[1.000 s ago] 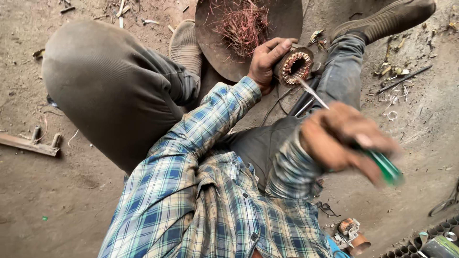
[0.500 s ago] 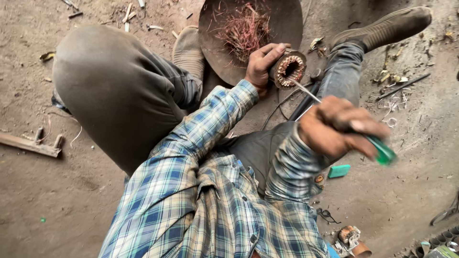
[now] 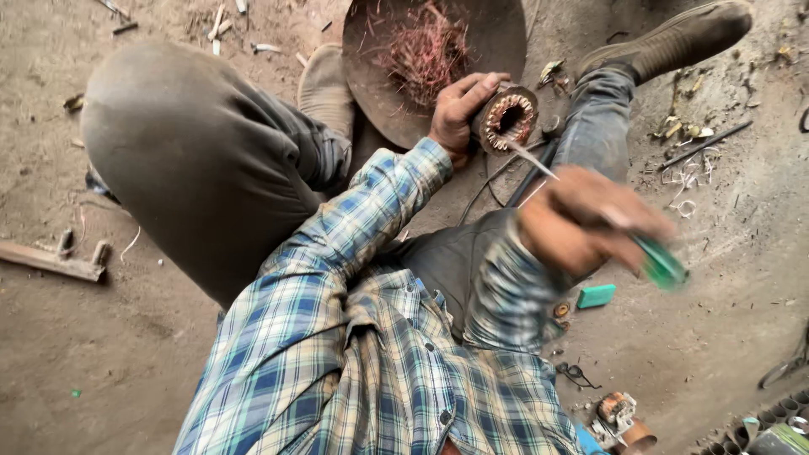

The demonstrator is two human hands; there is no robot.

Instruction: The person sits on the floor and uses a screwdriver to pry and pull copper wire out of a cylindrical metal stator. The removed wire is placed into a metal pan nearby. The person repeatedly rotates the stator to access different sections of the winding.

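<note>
Sitting on a dirt floor (image 3: 126, 371) with knees bent, a person in a blue plaid shirt works over a small round motor core (image 3: 509, 118), seen from above. The left hand (image 3: 459, 114) is wrapped around the core, holding it on its side with the open end turned toward the body, which appears to give the tool a straight line into the centre. Copper windings ring that opening. The right hand (image 3: 590, 221) is closed tight on the green handle of a screwdriver (image 3: 619, 229), and the thin metal shaft runs forward so that its tip reaches the rim of the core. This hand is blurred.

Just behind the core sits a shallow rusty metal pan (image 3: 371, 76) with a tangle of reddish copper wire (image 3: 425, 50) in it, close enough to the left hand to catch pulled strands. The right leg stretches out past the core, its boot (image 3: 674, 38) resting on the dirt. A small green block (image 3: 596, 296) lies on the floor below the right hand, and a wooden strip (image 3: 50, 261) lies well apart at the far left.
</note>
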